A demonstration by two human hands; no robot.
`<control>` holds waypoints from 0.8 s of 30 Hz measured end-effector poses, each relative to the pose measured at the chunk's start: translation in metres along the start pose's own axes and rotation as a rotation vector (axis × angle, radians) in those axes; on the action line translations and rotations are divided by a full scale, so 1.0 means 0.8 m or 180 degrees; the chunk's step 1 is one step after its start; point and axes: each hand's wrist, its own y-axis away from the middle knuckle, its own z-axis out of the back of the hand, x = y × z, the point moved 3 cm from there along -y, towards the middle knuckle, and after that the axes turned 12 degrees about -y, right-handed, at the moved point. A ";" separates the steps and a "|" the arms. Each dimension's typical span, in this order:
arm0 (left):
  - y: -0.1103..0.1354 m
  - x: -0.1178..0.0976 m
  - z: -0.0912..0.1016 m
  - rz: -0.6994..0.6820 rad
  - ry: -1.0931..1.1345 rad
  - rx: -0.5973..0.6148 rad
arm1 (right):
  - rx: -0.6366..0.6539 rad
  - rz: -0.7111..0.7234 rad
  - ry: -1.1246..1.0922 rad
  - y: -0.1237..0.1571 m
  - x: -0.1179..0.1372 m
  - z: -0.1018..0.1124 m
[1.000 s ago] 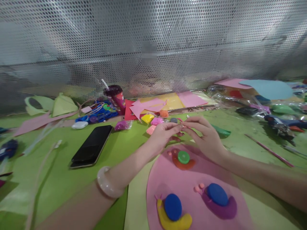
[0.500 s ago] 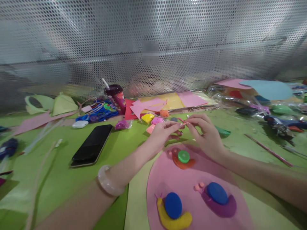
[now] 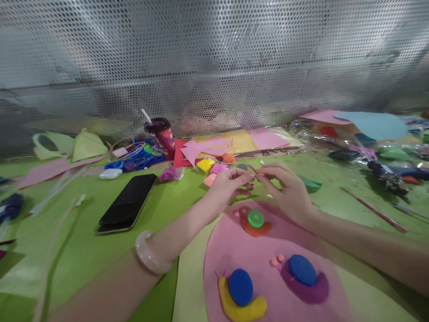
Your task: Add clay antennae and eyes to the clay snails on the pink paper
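My left hand (image 3: 228,185) and my right hand (image 3: 286,190) meet fingertip to fingertip above the far end of a pink sheet (image 3: 261,268). Both pinch a tiny pink piece (image 3: 255,173) between them, too small to name. Just below the hands an orange clay snail with a green cap (image 3: 255,222) lies on the sheet. Nearer me lie a yellow snail with a blue cap (image 3: 241,293) and a purple snail with a blue cap (image 3: 303,278).
A black phone (image 3: 128,203) lies left on the green table (image 3: 83,241). Clay lumps (image 3: 214,168), a dark cup with a straw (image 3: 161,134), scissors (image 3: 137,158), coloured paper (image 3: 241,141), plastic bags (image 3: 335,138) and a pink stick (image 3: 373,209) lie along a perforated metal wall (image 3: 214,67).
The fingertips of both hands have shifted slightly while working the small pink piece; the hands have stayed in the same spot.
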 end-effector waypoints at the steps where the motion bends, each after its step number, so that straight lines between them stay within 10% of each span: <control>1: 0.000 0.000 0.000 0.0008 0.0009 -0.0005 | 0.0045 -0.0009 0.0031 0.000 -0.001 -0.001; 24: -0.002 -0.002 0.001 -0.0300 -0.0144 0.0025 | 0.0167 0.0314 0.0262 -0.003 -0.006 -0.005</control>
